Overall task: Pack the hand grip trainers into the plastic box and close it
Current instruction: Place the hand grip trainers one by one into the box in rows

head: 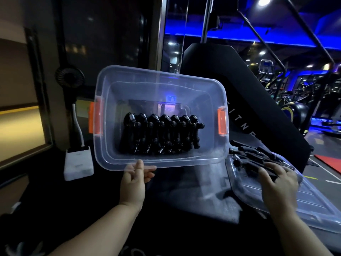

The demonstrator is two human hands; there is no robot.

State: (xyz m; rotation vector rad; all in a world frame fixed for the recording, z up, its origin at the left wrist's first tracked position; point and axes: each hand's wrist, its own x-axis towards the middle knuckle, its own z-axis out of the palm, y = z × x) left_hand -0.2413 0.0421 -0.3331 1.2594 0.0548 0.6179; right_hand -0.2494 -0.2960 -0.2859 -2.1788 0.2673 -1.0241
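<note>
Hand grip trainers (158, 133), black with steel springs, sit in a row inside the tilted orange-latched clear plastic box (103, 111). The left hand (133, 180) pinches its near rim. The right hand (278, 182) rests spread fingers on loose black trainers (258, 156) lying on the clear lid (310, 200).

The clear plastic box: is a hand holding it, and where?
Yes. The left hand pinches the plastic box at its near rim. The right hand lies on loose trainers, grip unclear.
</note>
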